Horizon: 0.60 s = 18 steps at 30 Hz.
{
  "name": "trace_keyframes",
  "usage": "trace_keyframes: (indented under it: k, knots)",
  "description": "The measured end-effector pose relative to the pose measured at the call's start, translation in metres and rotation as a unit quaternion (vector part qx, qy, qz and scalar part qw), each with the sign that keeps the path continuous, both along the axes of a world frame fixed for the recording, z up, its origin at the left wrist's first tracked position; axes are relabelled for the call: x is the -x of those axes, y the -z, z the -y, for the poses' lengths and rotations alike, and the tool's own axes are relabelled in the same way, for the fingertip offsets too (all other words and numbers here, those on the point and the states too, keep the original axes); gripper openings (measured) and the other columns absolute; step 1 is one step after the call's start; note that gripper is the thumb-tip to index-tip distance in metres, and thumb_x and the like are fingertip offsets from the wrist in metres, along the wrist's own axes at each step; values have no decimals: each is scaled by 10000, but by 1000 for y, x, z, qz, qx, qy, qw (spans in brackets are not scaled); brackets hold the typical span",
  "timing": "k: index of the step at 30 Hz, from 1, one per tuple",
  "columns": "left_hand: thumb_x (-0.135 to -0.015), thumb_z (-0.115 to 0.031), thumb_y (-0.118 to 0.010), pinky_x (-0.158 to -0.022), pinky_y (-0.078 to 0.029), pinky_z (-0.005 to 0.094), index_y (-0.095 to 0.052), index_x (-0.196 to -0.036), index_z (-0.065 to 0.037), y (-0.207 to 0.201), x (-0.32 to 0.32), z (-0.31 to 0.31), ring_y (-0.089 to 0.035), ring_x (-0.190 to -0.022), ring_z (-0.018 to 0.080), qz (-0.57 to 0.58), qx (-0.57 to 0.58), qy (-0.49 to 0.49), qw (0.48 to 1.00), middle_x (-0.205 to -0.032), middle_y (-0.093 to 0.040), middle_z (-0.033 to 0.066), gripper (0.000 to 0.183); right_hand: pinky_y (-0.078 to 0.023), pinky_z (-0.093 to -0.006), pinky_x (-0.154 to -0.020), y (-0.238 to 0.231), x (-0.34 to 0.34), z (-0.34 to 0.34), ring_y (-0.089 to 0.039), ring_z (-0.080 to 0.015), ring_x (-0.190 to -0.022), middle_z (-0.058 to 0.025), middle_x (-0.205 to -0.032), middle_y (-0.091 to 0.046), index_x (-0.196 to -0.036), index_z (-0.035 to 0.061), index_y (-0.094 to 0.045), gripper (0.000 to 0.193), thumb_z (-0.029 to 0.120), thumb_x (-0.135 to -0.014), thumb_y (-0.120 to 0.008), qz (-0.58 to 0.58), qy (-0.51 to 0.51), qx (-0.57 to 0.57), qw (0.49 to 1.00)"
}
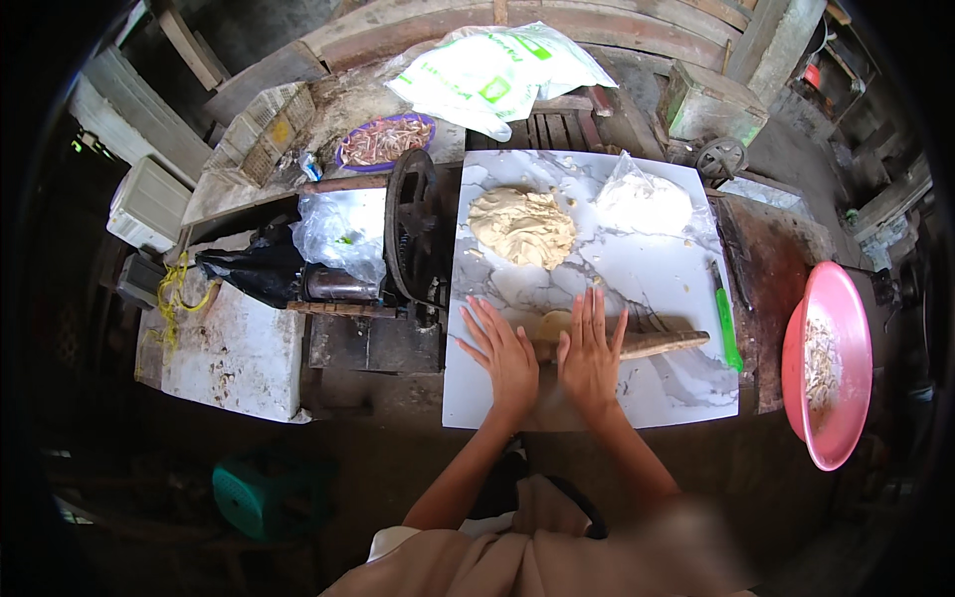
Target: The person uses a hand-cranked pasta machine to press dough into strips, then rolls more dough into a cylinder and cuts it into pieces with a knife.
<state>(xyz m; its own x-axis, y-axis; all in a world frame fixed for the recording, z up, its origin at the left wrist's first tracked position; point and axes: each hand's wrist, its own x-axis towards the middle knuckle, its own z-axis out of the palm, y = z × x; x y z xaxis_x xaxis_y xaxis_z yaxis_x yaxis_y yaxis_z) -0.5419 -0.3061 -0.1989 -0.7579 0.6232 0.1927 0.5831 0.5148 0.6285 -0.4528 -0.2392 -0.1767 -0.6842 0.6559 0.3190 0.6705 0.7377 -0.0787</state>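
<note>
Clock face: directions were read from the middle of the marbled board (pixel 607 284), with 12 at its far edge.
Left hand: at 8 o'clock, the left hand (pixel 505 358) was open and palm down, fingers straight and fanned apart, lying over the left end of the rolling pin and hiding it.
Right hand: at 6 o'clock, the right hand (pixel 594 353) was also flat and open, index and middle fingers close together, little finger and thumb held away, over the middle of the pin. How firmly either palm pressed could not be told.
Rolling pin: the wooden rolling pin (pixel 667 344) lay crosswise beneath both hands, its bare right end toward 4 o'clock.
Small dough piece: the small dough piece (pixel 553 323) showed between the hands, at the pin's far edge; part was hidden.
Dough mound: a pale, lumpy dough mound (pixel 522 227) sat between 10 and 11.
Plastic bag: a clear plastic bag (pixel 645 199) of white stuff rested at 1.
Knife: the green-handled knife (pixel 731 333) lay at 3, along the right edge.
Basin: off the board, between 3 and 4, a pink basin (pixel 859 368) stood tilted.
</note>
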Motion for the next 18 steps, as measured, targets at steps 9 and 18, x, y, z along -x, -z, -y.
trace_keyframes:
  k: [9, 18]
  knots:
    - [-893, -165, -378, -1013, 10, 597, -18, -1345, 109, -4, 33, -51, 91, -1331, 392, -10, -24, -56, 998, -1434, 42, 257, 639, -79, -527, -1068, 7, 41, -54, -178, -217, -1337, -183, -1377, -309, -1257, -54, -403, 479, 239, -879, -376, -34, 2, -60, 998]
    - [-918, -190, -335, -1011, 49, 587, -43, -1356, 90, 5, -15, 13, 75, -1337, 379, 60, -42, 9, 997, -1438, 23, 250, 596, -131, -506, -1066, 3, -9, 13, -211, -258, -1326, -192, -1368, -320, -1273, -69, -359, 515, 213, -847, -422, -53, -24, 32, 998]
